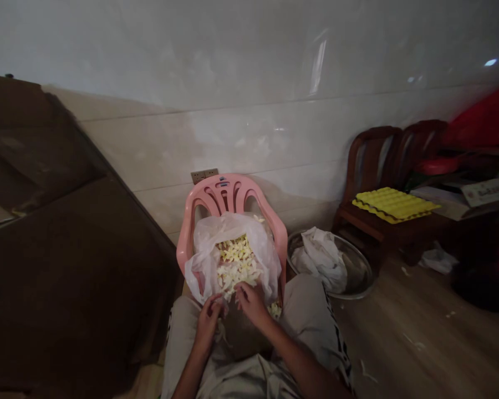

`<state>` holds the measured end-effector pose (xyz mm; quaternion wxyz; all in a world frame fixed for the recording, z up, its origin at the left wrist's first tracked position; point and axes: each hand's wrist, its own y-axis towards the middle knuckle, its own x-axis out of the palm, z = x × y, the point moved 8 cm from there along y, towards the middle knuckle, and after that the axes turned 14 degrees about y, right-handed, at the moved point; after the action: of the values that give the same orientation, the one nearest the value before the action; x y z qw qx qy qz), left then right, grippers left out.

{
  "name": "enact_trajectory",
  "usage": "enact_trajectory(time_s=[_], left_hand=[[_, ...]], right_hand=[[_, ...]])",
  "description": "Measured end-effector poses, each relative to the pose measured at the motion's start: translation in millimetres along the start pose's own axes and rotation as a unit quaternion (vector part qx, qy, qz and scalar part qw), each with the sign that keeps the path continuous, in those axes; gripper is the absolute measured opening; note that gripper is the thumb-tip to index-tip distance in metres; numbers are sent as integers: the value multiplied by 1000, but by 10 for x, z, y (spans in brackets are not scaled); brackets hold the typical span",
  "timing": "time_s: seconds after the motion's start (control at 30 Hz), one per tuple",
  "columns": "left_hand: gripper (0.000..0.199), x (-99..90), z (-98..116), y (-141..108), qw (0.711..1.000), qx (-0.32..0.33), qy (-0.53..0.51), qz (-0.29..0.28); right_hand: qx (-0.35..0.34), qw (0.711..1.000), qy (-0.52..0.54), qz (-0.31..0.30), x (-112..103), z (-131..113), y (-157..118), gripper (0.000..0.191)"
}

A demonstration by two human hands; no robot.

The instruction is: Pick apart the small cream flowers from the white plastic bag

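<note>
In front of my knees stands a pink plastic chair (279,233) with an open whitish plastic bag (205,238) on its seat. Pale yellow-white flowers or petals (237,271) fill the mouth of the bag. My left hand (210,316) is at the bag's near left edge, its fingers bent together; what they hold is too small to make out. Close beside it, my right hand (249,302) reaches over the near edge of the petals with curled fingers, and its fingertips are too small and dim to read clearly.
A metal basin (363,277) holding a white bag (322,257) sits on the floor to the right. Beyond it, a yellow egg tray (393,204) rests on a wooden chair (366,219). Dark brown panels (58,277) stand at the left.
</note>
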<state>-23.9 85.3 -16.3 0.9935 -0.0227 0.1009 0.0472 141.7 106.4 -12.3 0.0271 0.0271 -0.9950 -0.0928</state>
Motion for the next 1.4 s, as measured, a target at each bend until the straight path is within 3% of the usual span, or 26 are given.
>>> enact_trajectory(time_s=[0.2,0.37,0.57,0.73,0.87,1.0,1.4], left_hand=[[56,124,-42,1,997,-1,41,-60],[59,235,-71,4,991,1,73,-109],[64,135,-152,56,992,-4,95,-80],[62,102,-206,85,993,-1,95,-72],[59,115,-249,82,995,-14,67,-70],[56,154,-229,61,996,-5,40,-84],[54,189,-94,-6,994,-1,42,-100]], right_hand=[[-57,987,-134,-62,141,-192,-107,28],[-50,975,-178,-126,246,-237,-152,22],[-82,965,-192,-160,300,-282,-170,23],[-94,973,-154,-144,284,-322,-140,23],[-30,992,-51,-111,222,-205,-76,22],[56,993,24,-103,210,12,-55,24],[94,988,57,-105,224,196,-40,29]])
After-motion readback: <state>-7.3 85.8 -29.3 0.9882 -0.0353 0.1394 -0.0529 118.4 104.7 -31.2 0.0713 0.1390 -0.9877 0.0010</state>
